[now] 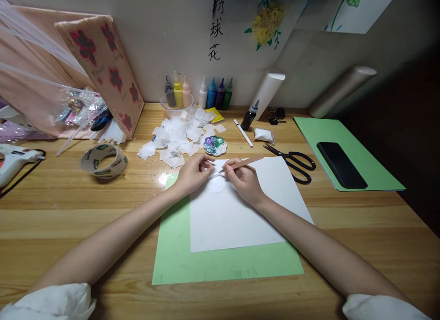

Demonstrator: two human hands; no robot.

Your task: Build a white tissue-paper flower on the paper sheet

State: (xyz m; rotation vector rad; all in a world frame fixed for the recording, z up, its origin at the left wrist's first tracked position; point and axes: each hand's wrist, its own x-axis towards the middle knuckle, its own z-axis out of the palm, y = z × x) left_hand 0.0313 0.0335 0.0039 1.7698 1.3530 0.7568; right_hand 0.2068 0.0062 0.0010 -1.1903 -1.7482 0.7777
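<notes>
My right hand (244, 180) is closed round a slim brown pencil (249, 161), its tip pointing left toward my other hand. Pinched in the fingers of my left hand (195, 173) is a small white paper piece (217, 167), beside the pencil tip. Just below the fingers lies a round white patch (216, 185) on a white sheet (240, 223). That sheet rests on a larger green sheet (220, 267). Right behind my hands is a scalloped paint-stained palette (215, 146) with purple and green smears. A heap of white paper squares (177, 134) spreads to its left.
Black scissors (297, 162) lie to the right, near a white pen (243, 133). A phone (342, 165) rests on green paper (312, 132). Left are a tape roll (103, 160) and a glue gun (15, 159). Several paint bottles (211, 94) line the wall.
</notes>
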